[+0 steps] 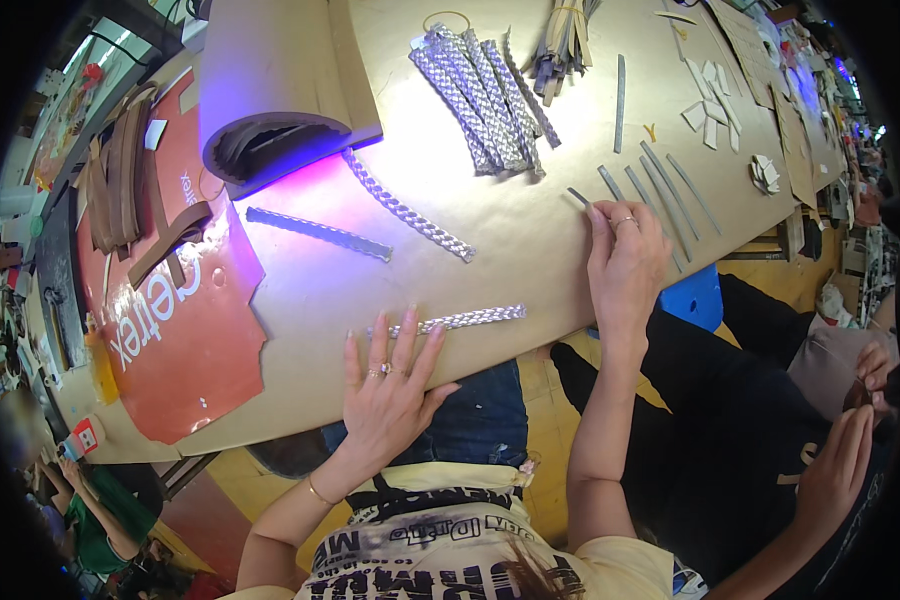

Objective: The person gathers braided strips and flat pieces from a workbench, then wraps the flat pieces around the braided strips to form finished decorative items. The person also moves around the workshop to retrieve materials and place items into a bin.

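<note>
My left hand (390,400) lies flat with its fingers spread near the table's front edge. Its fingertips rest on the left end of a silvery braided strip (485,317). Farther right, my right hand (627,255) pinches a thin dark grey strip (577,195) between thumb and forefinger, raised at its left end. Just beyond that hand, several similar narrow strips (670,190) lie side by side on the table. Two more braided strips, one bluish in the light (320,233) and one pale (405,207), lie toward the far left.
A bundle of braided strips (480,100) lies at the back, beside a tied bunch of strips (567,45). A curved brown form (280,80) stands at the far left, near brown straps (125,180) and a red sheet (200,350). Small white pieces (710,105) lie far right. A co-worker's hands (840,450) are at right.
</note>
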Action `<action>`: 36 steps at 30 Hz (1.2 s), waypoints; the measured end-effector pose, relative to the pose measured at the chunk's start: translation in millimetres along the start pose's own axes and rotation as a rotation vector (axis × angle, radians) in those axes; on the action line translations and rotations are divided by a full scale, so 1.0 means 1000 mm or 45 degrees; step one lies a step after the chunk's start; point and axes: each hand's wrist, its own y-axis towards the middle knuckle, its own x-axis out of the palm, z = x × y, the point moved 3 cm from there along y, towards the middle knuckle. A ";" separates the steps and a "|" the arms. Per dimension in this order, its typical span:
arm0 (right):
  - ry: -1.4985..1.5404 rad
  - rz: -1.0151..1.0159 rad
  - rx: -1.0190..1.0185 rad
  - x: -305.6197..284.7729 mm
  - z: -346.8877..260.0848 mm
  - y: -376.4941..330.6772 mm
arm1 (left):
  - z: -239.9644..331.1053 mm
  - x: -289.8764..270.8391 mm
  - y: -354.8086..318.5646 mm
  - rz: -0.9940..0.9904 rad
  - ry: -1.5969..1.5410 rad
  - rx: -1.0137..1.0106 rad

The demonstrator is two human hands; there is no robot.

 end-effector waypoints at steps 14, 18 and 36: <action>1.466 -0.899 0.478 -0.021 -0.049 -0.054 | -0.006 0.004 -0.021 0.320 -0.056 -0.008; 1.407 -1.014 0.425 -0.011 -0.066 -0.060 | -0.015 -0.002 -0.030 0.363 -0.111 -0.159; 0.846 -1.088 -0.184 0.000 -0.131 -0.073 | -0.030 -0.012 -0.035 0.338 -0.272 -0.334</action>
